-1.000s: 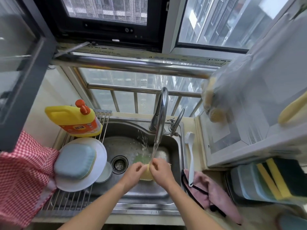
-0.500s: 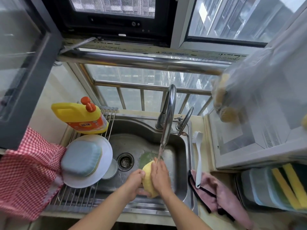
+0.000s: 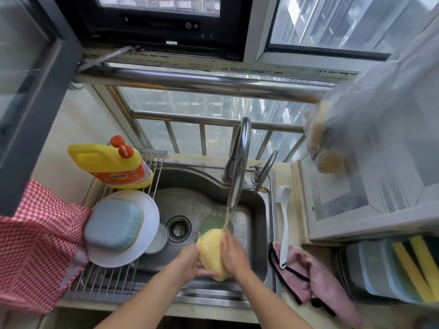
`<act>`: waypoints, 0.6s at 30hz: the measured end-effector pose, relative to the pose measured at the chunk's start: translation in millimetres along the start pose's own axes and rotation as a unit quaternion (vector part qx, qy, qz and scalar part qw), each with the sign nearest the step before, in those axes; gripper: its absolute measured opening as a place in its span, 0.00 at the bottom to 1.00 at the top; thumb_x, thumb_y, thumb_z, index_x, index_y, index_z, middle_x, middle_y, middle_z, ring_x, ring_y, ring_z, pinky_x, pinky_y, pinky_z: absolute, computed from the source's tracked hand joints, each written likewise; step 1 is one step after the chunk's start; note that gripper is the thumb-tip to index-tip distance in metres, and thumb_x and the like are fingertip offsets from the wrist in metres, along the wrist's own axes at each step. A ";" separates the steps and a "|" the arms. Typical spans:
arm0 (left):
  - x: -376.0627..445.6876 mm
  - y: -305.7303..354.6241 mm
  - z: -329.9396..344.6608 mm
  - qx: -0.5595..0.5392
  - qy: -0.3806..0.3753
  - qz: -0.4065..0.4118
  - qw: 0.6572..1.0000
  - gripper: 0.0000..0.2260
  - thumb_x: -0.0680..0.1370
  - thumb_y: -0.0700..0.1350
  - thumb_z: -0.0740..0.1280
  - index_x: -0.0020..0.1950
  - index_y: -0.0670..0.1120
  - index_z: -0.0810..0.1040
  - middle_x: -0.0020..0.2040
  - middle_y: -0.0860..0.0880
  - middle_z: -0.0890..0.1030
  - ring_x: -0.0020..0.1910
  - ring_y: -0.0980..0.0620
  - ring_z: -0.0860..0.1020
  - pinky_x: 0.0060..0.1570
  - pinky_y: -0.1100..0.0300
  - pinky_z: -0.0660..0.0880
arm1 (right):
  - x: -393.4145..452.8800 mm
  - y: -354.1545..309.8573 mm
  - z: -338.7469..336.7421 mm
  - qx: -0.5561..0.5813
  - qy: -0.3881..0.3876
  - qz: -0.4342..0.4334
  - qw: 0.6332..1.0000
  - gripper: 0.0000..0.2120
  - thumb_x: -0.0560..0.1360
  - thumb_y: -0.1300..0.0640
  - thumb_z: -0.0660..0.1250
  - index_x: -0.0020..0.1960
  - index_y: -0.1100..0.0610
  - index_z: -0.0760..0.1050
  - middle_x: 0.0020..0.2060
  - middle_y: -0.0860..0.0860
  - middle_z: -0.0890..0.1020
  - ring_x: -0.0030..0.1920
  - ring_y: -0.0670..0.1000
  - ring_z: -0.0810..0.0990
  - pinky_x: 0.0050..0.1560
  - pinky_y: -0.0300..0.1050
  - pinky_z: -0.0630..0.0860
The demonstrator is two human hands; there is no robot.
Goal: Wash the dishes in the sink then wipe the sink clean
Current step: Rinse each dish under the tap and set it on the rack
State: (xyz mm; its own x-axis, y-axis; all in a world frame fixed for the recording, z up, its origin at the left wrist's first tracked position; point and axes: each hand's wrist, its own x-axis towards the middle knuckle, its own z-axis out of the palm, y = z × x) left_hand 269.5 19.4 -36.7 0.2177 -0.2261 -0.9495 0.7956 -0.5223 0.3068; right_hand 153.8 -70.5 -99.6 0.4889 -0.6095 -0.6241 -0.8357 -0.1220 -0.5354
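Over the steel sink [image 3: 257, 210] I hold a yellow dish [image 3: 210, 250] on edge under the running faucet [image 3: 238, 167]. My left hand [image 3: 187, 262] grips its lower left side. My right hand [image 3: 234, 254] lies against its right face, where the water stream lands. A green dish [image 3: 212, 223] lies in the basin behind it. A small bowl [image 3: 158, 238] sits at the basin's left, half under the rack. On the wire rack [image 3: 111, 283] rests a white plate [image 3: 149, 210] with a blue container [image 3: 114, 224] upside down on it.
A yellow detergent bottle [image 3: 114, 166] lies at the rack's back. A red checked cloth [image 3: 35, 245] hangs at the left. Right of the sink are a white brush [image 3: 283, 224], a pink cloth [image 3: 316, 281], stacked containers with sponges [image 3: 392, 269] and a white cabinet [image 3: 356, 198].
The yellow dish has turned up on edge and come closer to the sink's front. My right hand now lies on its right face; the view has shifted slightly.
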 end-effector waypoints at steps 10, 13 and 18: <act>0.8 0.4 -12.7 -0.145 0.111 -0.005 0.983 0.15 0.83 0.29 0.51 0.68 0.32 0.67 0.66 0.34 0.72 0.33 0.36 0.78 0.17 0.56 0.75 | -8.5 5.1 -14.5 0.035 -0.021 0.207 0.977 0.26 0.79 0.42 0.54 0.57 0.60 0.82 0.52 0.58 0.85 0.51 0.58 0.84 0.54 0.48 0.80; 0.0 5.7 -16.2 -0.152 0.094 0.009 0.984 0.09 0.84 0.33 0.55 0.61 0.33 0.71 0.61 0.35 0.75 0.33 0.43 0.79 0.19 0.62 0.76 | -10.2 -2.5 -22.2 0.111 -0.001 0.250 0.962 0.23 0.80 0.42 0.58 0.51 0.60 0.80 0.44 0.56 0.84 0.44 0.55 0.85 0.44 0.46 0.81; 6.6 15.0 -23.9 0.082 0.053 0.058 0.994 0.15 0.80 0.45 0.70 0.62 0.37 0.74 0.55 0.41 0.80 0.43 0.46 0.79 0.31 0.60 0.76 | -8.0 -15.9 -23.8 0.120 0.016 0.241 0.963 0.22 0.80 0.43 0.58 0.52 0.60 0.80 0.47 0.58 0.84 0.43 0.57 0.84 0.38 0.44 0.78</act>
State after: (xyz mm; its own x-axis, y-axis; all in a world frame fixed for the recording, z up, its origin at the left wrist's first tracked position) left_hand 296.4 29.7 -40.0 0.3671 -0.2087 -0.9065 0.6615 -0.6265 0.4121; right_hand 157.2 -82.3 -72.5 0.0471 -0.5734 -0.8179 -0.8801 0.3634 -0.3055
